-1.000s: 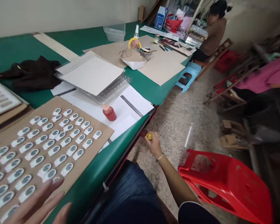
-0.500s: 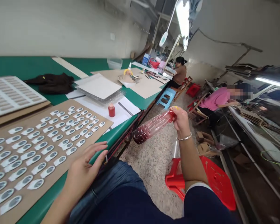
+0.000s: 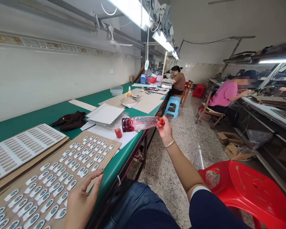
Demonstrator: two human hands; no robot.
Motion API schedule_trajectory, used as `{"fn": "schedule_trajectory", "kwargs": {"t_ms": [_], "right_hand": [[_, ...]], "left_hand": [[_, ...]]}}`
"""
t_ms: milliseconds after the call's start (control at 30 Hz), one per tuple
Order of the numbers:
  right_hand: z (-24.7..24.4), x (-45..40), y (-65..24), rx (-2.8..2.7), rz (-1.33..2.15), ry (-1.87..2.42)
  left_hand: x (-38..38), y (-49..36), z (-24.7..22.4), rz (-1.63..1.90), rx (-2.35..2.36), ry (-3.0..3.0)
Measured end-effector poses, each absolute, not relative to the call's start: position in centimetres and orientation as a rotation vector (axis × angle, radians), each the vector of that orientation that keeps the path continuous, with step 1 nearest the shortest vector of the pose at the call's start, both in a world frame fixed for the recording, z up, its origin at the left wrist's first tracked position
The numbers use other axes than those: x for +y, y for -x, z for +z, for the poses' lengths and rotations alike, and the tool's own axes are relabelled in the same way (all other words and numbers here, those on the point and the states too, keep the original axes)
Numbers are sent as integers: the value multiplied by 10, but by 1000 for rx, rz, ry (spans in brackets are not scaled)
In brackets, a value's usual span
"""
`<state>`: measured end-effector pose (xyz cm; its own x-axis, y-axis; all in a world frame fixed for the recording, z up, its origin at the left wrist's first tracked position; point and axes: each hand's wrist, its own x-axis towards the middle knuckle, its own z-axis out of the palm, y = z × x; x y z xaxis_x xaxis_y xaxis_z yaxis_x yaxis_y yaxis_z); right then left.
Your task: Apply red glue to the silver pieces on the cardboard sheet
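My right hand (image 3: 166, 131) grips a clear plastic bottle (image 3: 144, 123) by its red-stained neck end. The bottle lies almost level in the air, and dark red liquid shows at its base, on the left. My left hand (image 3: 80, 198) holds nothing, its thumb and fingers apart, over the near edge of a brown cardboard sheet (image 3: 109, 163). Rows of small white pieces with grey oval centres (image 3: 72, 163) lie on that sheet. A small squeeze bottle of red liquid (image 3: 118, 132) stands on white paper just below the large bottle in view.
A white slotted tray (image 3: 26, 149) and a dark cloth (image 3: 71, 121) rest on the green table (image 3: 102, 192). Stacked white sheets (image 3: 106, 113) lie farther along. A red plastic stool (image 3: 255, 187) stands at right. Two people sit working, one in brown (image 3: 180, 81), one in pink (image 3: 225, 92).
My right hand has lifted the bottle and tipped it from a slant with its base low to nearly level. The view has tilted up. My left hand stays open by the sheet.
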<state>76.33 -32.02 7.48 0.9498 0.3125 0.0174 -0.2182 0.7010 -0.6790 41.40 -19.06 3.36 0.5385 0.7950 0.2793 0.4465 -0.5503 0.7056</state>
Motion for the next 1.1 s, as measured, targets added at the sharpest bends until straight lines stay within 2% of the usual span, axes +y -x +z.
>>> {"fn": "schedule_trajectory", "kwargs": {"t_ms": [333, 467, 567, 700, 833, 967, 1100], "right_hand": [[76, -313, -767, -155, 254, 779], [87, -316, -753, -249, 241, 853], [101, -325, -720, -457, 287, 1011], [119, -339, -677, -1083, 161, 1501], [125, -344, -678, -1451, 111, 1606], [124, -338, -704, -1654, -50, 1789], [130, -321, -718, -1724, -195, 1706]], "left_hand": [[-187, -417, 47, 786, 976, -2272], [-196, -430, 60, 891, 885, -2352], [-218, -458, 73, 1012, 688, -2449], [-244, -503, 77, 897, 508, -2491], [-251, -528, 65, 782, 544, -2432], [-245, -534, 63, 833, 633, -2660], [-233, -538, 75, 728, 620, -2684]]}}
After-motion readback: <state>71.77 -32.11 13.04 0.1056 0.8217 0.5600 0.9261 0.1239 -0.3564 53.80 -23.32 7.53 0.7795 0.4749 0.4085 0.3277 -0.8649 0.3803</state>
